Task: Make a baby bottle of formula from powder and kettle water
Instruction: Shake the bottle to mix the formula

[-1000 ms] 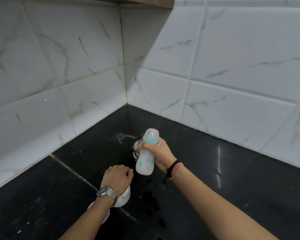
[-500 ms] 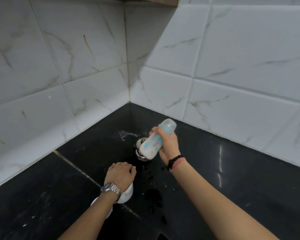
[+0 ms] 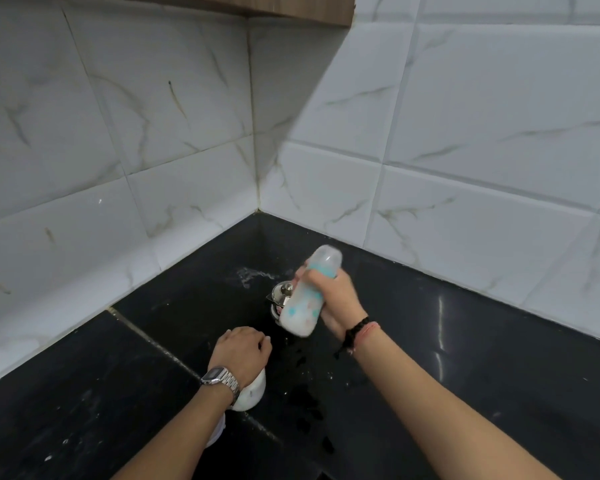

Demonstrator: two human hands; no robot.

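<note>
My right hand [image 3: 333, 299] grips a baby bottle [image 3: 303, 308] full of milky white liquid, with a clear cap and blue ring. The bottle is blurred and tilted, cap up to the right, held above the black counter [image 3: 465, 393]. Behind it stands a small shiny steel kettle [image 3: 280, 295], mostly hidden by the bottle. My left hand [image 3: 241, 351] rests curled on top of a white rounded container [image 3: 252, 393] near the front; I cannot tell what the container holds.
White marble-look wall tiles [image 3: 153, 150] meet in a corner behind the counter. White powder is scattered [image 3: 248, 273] near the corner, and dark wet spots [image 3: 309, 410] mark the counter in front of the bottle. A wooden cabinet edge [image 3: 257, 8] hangs overhead.
The bottle has swung from upright to tilted and moved up and right, its outline blurred by motion. My left hand has stayed on the white container.
</note>
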